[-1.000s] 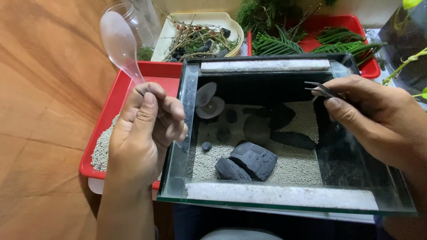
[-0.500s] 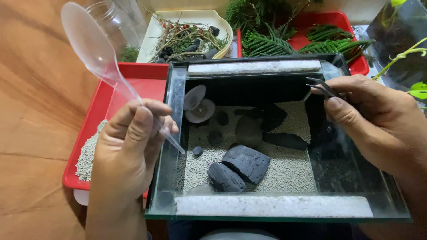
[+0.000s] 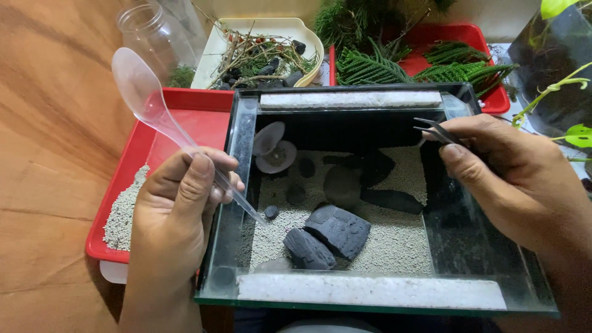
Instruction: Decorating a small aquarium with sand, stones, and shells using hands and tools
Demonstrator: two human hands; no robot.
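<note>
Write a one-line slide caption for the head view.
Left hand holds a clear plastic spoon, right hand holds tweezers over a glass tank of gravel and dark stones.

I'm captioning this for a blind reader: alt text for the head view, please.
Left hand holds a clear plastic spoon, right hand holds tweezers, both over a glass tank of pale gravel and dark stones. Red trays sit behind.

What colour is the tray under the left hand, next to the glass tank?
Red, seen in the head view: the tray holds pale grey gravel.
</note>
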